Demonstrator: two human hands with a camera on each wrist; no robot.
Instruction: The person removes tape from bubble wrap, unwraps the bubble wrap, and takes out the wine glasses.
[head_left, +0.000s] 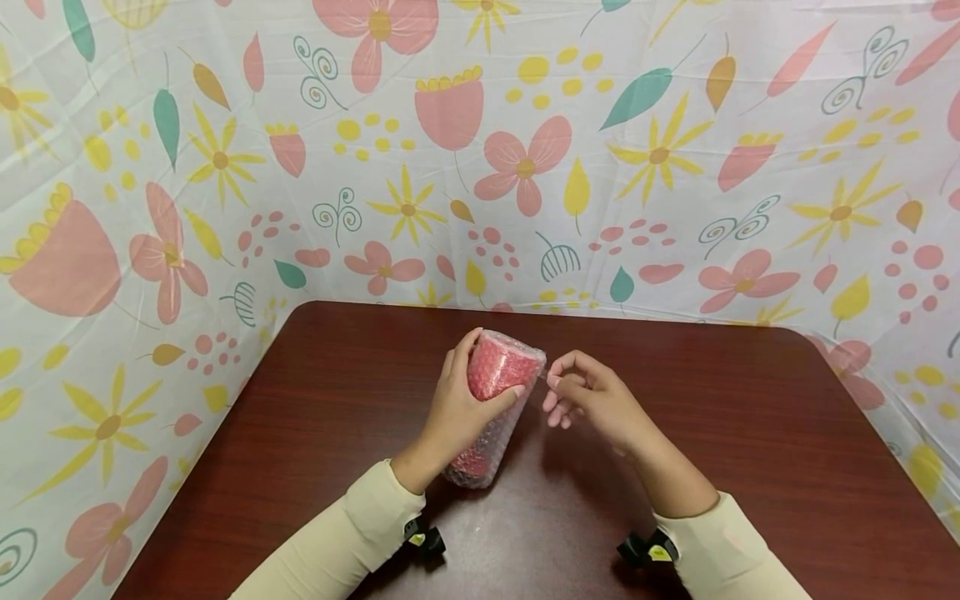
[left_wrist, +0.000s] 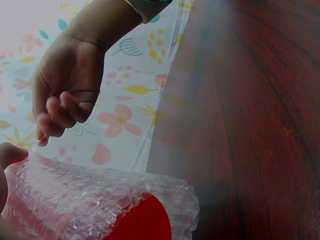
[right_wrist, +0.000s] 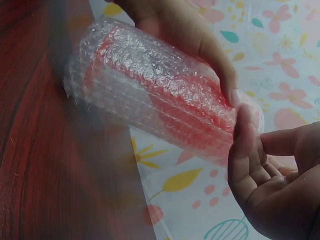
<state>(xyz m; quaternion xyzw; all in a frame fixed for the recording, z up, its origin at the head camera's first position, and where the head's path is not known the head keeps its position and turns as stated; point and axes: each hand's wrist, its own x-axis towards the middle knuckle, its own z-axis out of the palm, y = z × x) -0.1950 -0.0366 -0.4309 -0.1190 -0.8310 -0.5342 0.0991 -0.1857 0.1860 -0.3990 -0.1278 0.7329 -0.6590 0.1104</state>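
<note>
The left hand (head_left: 467, 400) grips a mostly red cylinder (head_left: 501, 372) in clear bubble wrap (head_left: 501, 433), over the glossy brown table (head_left: 315, 442), its top toward one o'clock; at three o'clock the right hand (head_left: 594, 398) pinches the wrap's edge, I'd say loosening it; next calls for steady bracing

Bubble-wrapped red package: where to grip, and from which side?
Probably the lower half of the package, from the person's right: it is long and rounded, slanting in the head view, and the left hand grips its upper part from the left. The right hand is at the upper edge. I'd avoid the very bottom, where bubble wrap overhangs the red end.
</note>
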